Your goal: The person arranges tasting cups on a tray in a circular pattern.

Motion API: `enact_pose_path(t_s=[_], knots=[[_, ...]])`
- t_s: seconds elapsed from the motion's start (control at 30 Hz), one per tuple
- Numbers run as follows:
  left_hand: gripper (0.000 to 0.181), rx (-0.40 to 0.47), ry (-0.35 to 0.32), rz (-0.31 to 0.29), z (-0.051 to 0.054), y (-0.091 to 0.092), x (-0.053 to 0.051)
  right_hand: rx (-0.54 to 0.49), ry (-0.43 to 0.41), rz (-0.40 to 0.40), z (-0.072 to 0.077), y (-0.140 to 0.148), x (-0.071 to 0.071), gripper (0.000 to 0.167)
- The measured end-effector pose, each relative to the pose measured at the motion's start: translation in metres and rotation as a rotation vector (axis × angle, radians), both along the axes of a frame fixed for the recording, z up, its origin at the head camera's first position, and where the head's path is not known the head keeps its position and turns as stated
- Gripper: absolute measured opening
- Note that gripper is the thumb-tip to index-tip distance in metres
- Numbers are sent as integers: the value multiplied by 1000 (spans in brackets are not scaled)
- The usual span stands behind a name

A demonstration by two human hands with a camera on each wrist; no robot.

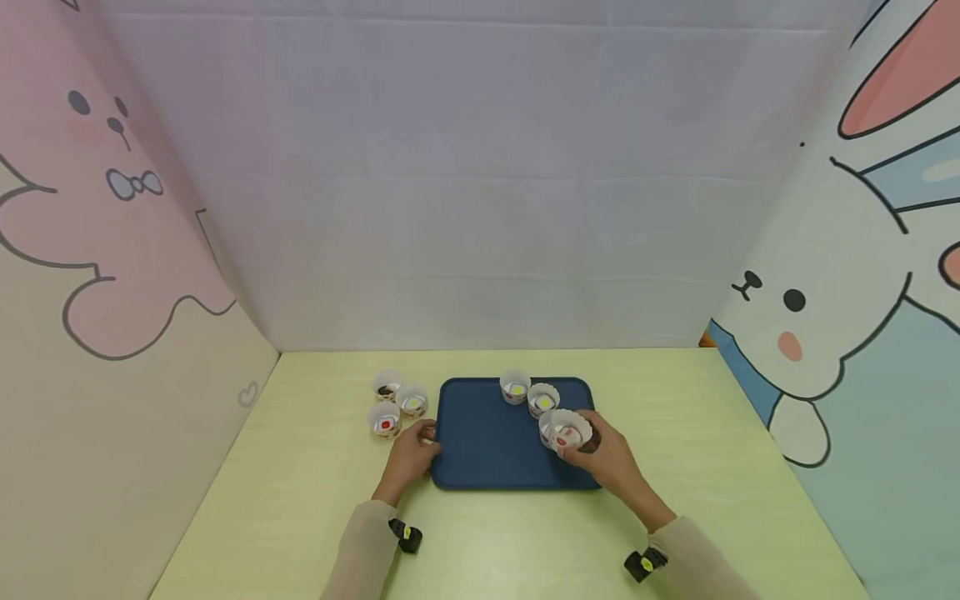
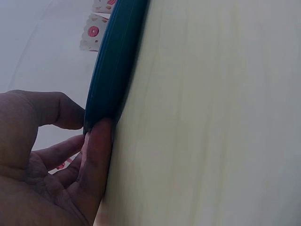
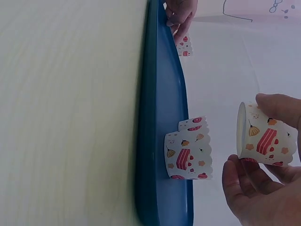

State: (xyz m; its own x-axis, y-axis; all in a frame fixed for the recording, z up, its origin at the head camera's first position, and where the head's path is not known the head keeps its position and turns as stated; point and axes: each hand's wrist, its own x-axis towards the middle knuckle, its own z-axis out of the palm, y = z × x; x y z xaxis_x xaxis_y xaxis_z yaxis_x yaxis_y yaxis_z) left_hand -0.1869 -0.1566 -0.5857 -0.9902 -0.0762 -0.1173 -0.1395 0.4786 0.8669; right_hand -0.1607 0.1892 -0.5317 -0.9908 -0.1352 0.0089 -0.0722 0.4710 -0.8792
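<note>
Paper cups, three in a bunch (image 1: 386, 420), stood on the table (image 1: 300, 467) just left of the middle of the frame. Next came the left hand (image 1: 412, 454), pinching the left edge of a blue tray (image 1: 480, 454). This tray's long side ran left to right. Two cups (image 1: 515, 388) sat at its upper right, with another cup (image 1: 545, 435) lower down, partly hidden. Over that one, above the tray's right end and not touching it, was the held cup (image 1: 572, 432), gripped by the right hand (image 1: 613, 458), much nearer than the left.
</note>
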Motion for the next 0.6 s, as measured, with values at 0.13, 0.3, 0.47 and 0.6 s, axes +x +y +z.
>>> enact_pose_path(t_s=[0.13, 0.3, 0.47, 0.6], knots=[[46, -4, -1, -1, 0, 0, 0, 0, 9, -5, -2, -2, 5, 63], [46, 0, 4, -10, -1, 0, 0, 26, 31, -17, -4, -5, 12, 64], [46, -9, 4, -11, -2, 0, -1, 24, 38, -21, -8, -9, 18, 64], [46, -21, 5, -10, -2, -1, -1, 19, 52, -14, -12, -12, 21, 62]])
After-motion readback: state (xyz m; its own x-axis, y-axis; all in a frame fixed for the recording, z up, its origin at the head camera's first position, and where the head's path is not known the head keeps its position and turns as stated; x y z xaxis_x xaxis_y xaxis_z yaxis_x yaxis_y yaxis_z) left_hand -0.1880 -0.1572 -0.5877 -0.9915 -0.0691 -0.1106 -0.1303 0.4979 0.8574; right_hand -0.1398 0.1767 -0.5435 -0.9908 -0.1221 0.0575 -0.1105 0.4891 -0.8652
